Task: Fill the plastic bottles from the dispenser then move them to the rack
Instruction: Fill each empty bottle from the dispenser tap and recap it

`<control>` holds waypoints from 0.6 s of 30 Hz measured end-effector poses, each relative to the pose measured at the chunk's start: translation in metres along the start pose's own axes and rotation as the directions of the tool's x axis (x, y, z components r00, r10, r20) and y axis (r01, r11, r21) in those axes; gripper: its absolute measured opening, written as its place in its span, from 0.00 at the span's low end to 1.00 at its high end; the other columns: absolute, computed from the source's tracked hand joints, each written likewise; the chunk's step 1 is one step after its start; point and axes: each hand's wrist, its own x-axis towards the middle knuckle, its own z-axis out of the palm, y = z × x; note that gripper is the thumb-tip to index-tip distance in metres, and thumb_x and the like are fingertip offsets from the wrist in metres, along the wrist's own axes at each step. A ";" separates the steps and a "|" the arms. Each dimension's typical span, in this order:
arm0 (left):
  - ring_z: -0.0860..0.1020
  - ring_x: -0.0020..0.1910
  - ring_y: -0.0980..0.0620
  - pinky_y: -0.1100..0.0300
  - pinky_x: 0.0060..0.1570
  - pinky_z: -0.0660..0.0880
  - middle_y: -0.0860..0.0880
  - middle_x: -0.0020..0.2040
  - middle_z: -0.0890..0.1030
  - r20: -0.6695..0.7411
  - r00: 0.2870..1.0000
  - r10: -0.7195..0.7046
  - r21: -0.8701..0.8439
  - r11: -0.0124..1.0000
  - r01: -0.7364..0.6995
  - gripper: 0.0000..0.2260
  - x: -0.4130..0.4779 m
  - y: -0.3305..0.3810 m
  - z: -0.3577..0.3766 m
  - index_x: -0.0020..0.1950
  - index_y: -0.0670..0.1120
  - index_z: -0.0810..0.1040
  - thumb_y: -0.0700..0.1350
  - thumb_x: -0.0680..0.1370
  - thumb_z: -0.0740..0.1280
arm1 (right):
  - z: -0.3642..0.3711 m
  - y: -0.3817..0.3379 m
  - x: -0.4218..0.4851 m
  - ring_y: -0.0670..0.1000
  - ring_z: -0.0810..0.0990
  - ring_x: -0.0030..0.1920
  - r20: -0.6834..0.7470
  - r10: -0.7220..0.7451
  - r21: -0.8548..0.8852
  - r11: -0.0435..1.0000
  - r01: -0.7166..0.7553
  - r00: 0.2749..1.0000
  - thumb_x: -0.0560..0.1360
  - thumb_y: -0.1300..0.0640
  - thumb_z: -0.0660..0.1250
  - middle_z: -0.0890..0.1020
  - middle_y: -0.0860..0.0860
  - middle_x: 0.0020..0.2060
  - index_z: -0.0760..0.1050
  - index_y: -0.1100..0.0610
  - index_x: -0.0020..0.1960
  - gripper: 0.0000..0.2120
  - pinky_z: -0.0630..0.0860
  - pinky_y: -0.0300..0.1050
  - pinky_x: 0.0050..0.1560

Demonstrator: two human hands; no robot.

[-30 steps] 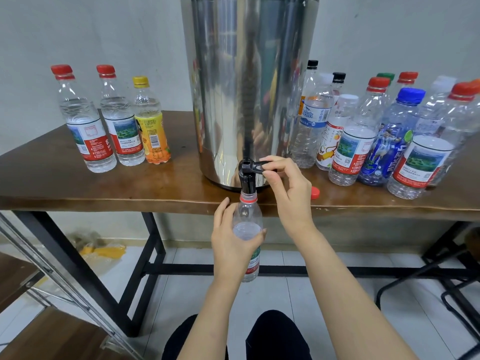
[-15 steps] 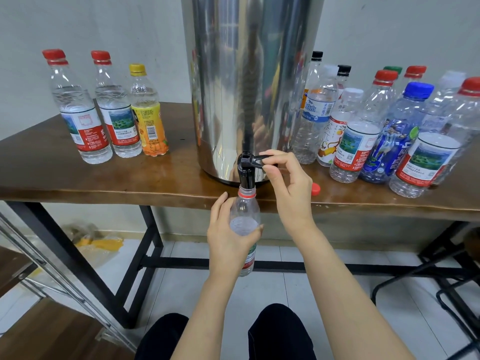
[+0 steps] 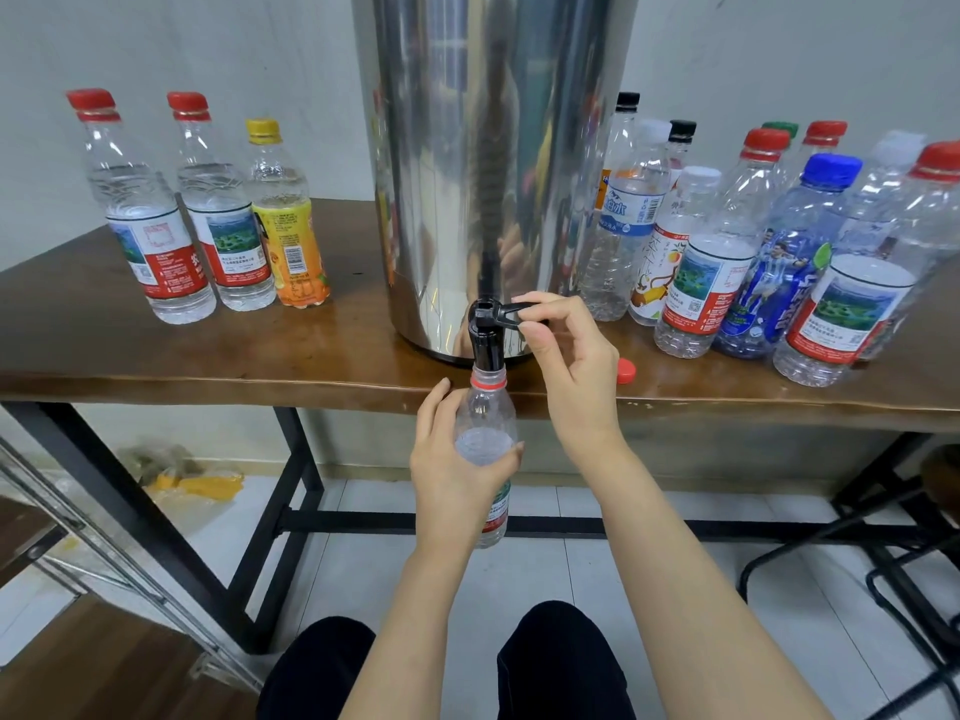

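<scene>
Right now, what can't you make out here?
In the head view:
top of the dispenser, cut off by the upper edge
lower body of the held bottle, covered by the left hand
any water stream, hidden inside the tap and bottle neck
rightmost bottle, cut by the right edge

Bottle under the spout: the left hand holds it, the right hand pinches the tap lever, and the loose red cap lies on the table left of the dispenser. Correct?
Not quite. The head view shows the loose red cap on the table right of the dispenser, not left. The left hand does hold the bottle and the right hand pinches the tap lever.
</scene>
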 end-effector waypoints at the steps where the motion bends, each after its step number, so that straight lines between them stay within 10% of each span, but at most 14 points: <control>1: 0.65 0.64 0.64 0.84 0.56 0.56 0.53 0.73 0.68 -0.001 1.000 0.002 0.002 1.000 -0.002 0.33 0.000 0.000 0.000 0.68 0.48 0.73 0.47 0.66 0.81 | 0.000 0.000 0.000 0.49 0.80 0.58 0.000 0.000 0.000 1.000 0.000 1.000 0.79 0.56 0.65 0.81 0.42 0.53 0.76 0.45 0.49 0.06 0.77 0.53 0.57; 18: 0.63 0.64 0.67 0.78 0.58 0.56 0.55 0.73 0.67 -0.004 1.000 -0.018 0.016 1.000 0.018 0.34 0.000 -0.001 0.003 0.69 0.49 0.72 0.48 0.66 0.80 | 0.000 -0.003 -0.001 0.49 0.80 0.57 0.005 0.019 0.019 1.000 -0.019 1.000 0.79 0.62 0.66 0.82 0.45 0.53 0.76 0.45 0.49 0.11 0.77 0.52 0.58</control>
